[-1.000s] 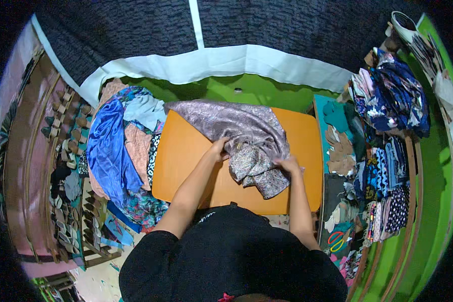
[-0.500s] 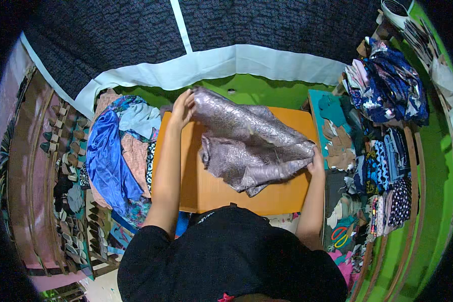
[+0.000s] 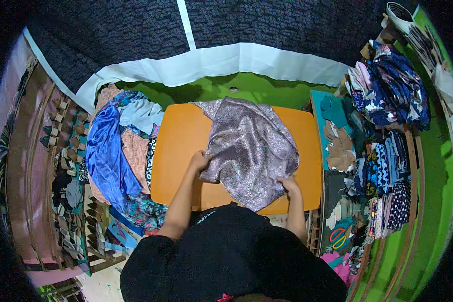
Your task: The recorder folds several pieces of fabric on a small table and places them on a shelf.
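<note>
A crumpled sheet of shiny, silvery mauve textured material (image 3: 251, 146) lies over the middle and right of the orange table (image 3: 173, 151). Its far edge reaches past the table's back edge, and its near tip lies close to the front. My left hand (image 3: 200, 161) pinches the sheet at its left side. At the lower right edge, my right hand (image 3: 289, 184) grips it, thumb on top and the other fingers partly hidden. Folds run between the two hands.
Heaped cloth, with blue satin (image 3: 108, 156) on top, stands left of the table. To the right, a bench holds leather scraps (image 3: 338, 148) and red-and-yellow-handled scissors (image 3: 338, 238). Folded fabrics (image 3: 382, 161) fill a rack beyond. Shoe forms (image 3: 68, 166) line the left shelves.
Both hands have come nearer to me and closer together. The sheet, held stretched and slanted before, now lies spread lower on the table, with its left part pulled rightward.
</note>
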A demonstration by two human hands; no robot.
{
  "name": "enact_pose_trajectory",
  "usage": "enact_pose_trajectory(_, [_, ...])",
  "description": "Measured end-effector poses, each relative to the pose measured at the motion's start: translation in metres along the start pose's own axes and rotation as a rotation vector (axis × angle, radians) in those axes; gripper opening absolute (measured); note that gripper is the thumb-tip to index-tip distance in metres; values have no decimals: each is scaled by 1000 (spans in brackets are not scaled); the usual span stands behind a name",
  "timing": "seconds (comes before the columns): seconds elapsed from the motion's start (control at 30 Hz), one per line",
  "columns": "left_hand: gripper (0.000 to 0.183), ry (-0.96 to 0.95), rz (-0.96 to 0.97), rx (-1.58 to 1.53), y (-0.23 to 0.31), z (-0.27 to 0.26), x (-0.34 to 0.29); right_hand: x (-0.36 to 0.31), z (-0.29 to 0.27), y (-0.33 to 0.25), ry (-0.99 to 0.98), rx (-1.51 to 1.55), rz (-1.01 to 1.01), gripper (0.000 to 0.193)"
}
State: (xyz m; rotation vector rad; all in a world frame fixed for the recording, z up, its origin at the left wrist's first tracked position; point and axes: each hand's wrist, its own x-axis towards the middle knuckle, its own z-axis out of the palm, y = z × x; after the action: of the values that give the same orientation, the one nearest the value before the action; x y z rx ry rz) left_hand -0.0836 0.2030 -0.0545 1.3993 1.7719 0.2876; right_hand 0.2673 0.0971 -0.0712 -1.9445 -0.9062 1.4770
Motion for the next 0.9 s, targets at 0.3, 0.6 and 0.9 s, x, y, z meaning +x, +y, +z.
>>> enact_pose_trajectory(0.3, [44, -183, 216, -916, 49, -115, 41, 47, -61, -99, -303, 949, -63, 33])
enact_pose_trajectory(0.6, [98, 30, 918, -627, 172, -202, -17, 18, -130, -232, -248, 1328, -764, 44])
enact_pose_trajectory(0.9, [38, 608, 890, 82, 166, -212, -25, 19, -133, -249, -32, 762, -422, 19])
